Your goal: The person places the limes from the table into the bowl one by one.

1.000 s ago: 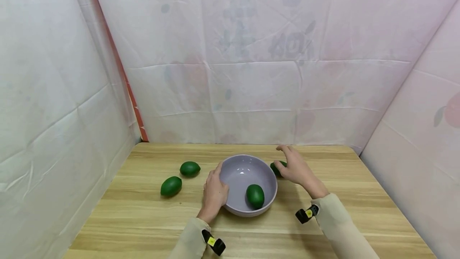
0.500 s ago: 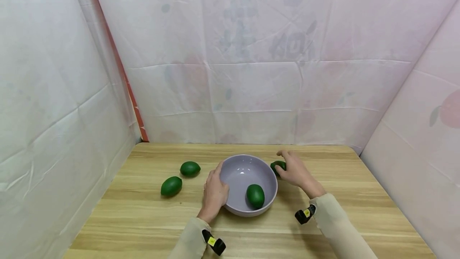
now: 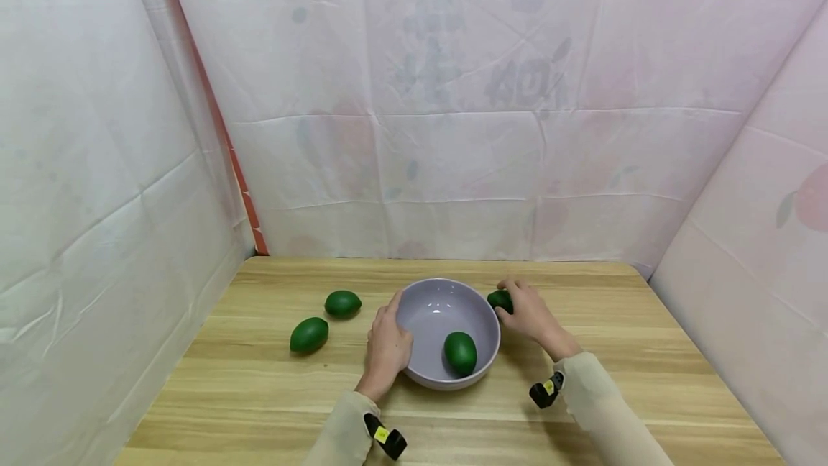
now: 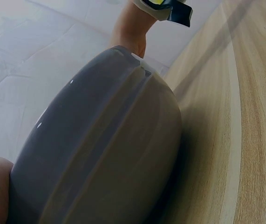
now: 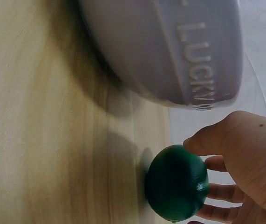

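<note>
- The lilac bowl is set upright on the wood-grained counter, and its left rim is gripped by the left hand.
- The right green fruit is clasped between the thumb and fingers of the right hand; how firmly cannot be told. It is placed just beside the far right side of the bowl, and a gap between the two is shown in the right wrist view.
- One inner green fruit is held inside the bowl, toward its near right side.
- Well left of the bowl, two more are laid close together: the far left fruit and the near left fruit.
- Raised lettering, in which "LUCKY" can be read, is borne on the bowl's outer wall.
- Both forearms are covered by beige sleeves.
- The counter is backed by a pale printed sheet.
</note>
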Motion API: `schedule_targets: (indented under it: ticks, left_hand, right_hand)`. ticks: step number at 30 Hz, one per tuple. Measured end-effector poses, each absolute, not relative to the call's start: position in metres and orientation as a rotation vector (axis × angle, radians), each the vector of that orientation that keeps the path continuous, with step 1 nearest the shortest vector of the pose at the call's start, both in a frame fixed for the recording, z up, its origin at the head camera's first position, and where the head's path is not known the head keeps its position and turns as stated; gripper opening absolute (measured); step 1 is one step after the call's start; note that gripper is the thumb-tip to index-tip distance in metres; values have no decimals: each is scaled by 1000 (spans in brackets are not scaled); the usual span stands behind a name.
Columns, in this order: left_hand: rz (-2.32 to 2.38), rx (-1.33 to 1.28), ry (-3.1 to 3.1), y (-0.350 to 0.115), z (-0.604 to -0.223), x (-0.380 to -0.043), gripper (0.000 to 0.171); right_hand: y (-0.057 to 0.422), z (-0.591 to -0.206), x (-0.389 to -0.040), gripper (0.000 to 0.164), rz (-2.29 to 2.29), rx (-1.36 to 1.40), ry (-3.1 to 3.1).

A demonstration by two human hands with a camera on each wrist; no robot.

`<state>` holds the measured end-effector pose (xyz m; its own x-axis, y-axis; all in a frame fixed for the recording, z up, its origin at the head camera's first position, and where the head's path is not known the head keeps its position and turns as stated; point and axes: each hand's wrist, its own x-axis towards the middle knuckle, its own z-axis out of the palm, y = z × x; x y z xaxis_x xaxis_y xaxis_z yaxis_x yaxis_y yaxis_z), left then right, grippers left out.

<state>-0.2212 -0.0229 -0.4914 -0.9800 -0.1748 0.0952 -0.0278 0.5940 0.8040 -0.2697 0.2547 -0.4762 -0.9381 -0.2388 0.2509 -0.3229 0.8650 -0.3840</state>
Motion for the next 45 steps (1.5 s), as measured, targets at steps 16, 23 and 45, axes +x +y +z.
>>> schedule_targets:
  ticks: [16, 23, 45]
  left_hand:
    - [-1340, 190, -2657, -22, -491, -220, 78]
    - [-1336, 170, -2651, -22, -491, -221, 77]
    - [-1328, 183, -2645, -23, -494, -222, 80]
  right_hand:
    - [259, -488, -269, 51, 611, 404, -2859]
    - [264, -490, -269, 50, 656, 406, -2829]
    - [268, -474, -271, 52, 686, 408, -2746]
